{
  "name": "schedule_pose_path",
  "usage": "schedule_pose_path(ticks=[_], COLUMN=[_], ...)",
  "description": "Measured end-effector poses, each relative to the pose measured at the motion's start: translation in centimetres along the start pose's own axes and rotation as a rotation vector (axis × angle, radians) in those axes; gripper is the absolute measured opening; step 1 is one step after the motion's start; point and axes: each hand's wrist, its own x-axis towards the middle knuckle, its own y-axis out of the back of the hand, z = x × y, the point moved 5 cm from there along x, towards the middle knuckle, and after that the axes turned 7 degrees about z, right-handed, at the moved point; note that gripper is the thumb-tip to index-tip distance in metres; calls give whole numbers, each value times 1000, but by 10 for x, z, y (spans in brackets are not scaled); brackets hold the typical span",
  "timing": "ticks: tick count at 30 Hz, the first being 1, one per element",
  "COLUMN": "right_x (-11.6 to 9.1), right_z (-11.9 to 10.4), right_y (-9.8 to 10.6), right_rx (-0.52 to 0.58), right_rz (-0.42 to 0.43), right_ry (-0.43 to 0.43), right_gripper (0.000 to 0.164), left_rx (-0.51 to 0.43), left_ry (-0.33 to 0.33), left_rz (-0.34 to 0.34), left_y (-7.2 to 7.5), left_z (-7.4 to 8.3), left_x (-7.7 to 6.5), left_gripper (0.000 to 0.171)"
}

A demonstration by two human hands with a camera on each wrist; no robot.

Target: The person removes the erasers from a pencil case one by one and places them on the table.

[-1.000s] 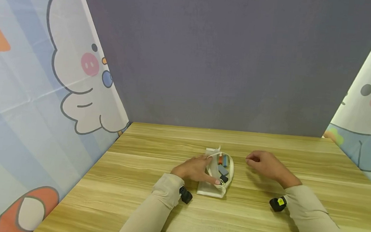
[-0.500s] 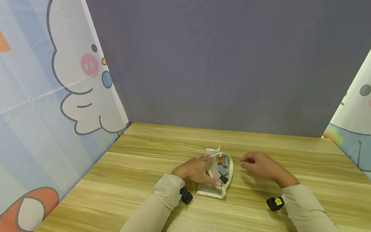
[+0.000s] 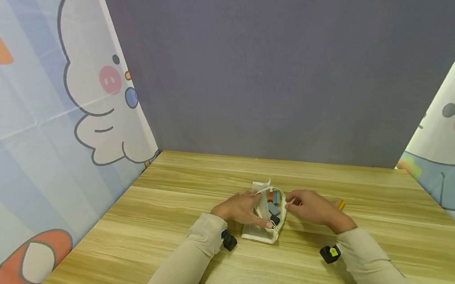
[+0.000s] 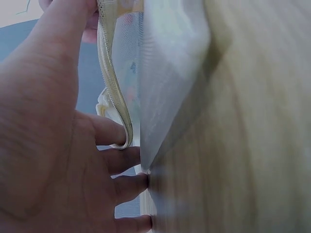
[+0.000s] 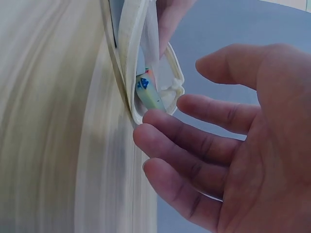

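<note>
A white mesh zip pouch lies on the wooden table with its mouth held wide toward the right. Inside it show an orange-red piece, a blue piece, a grey block and a black piece. My left hand rests on the pouch, thumb and fingers spread at the zip edge. Beside the mouth's right rim is my right hand. Its fingers are loosely bent with nothing between them and the thumb. A pale piece with a blue pattern sits inside the mouth.
A small orange-yellow object lies on the table behind my right wrist, partly hidden. A grey panel stands at the back edge, with cartoon-printed cloth at the sides.
My right hand has moved left, up to the pouch's rim, and the orange-yellow object behind it has come into view. The left hand has stayed at the pouch.
</note>
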Motion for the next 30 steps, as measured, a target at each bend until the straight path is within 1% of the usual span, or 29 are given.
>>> schedule_pose_path(ticks=[5, 9, 11, 15, 20, 24, 30], right_x=[3, 4, 6, 11, 19, 20, 21], right_z=[-2, -3, -3, -4, -9, -11, -15], right_y=[-2, -4, -5, -4, -4, -8, -13], right_rx=[-27, -42, -49, -72, -86, -85, -121], right_rz=[-12, -41, -47, -59, -121, -177, -201], right_ry=[1, 7, -3, -9, -13, -30, -35], right_gripper=[26, 26, 25, 21, 15, 17, 19], left_rx=[0, 7, 12, 32, 20, 14, 9], left_ry=[-15, -20, -24, -24, -13, -9, -4], left_rz=[10, -7, -12, 0, 3, -8, -31], left_y=[1, -2, -3, -2, 2, 1, -3], left_z=[-1, -1, -1, -3, -4, -3, -3], left_x=[2, 2, 2, 2, 1, 0, -1], left_gripper=[115, 115, 115, 112, 112, 112, 113])
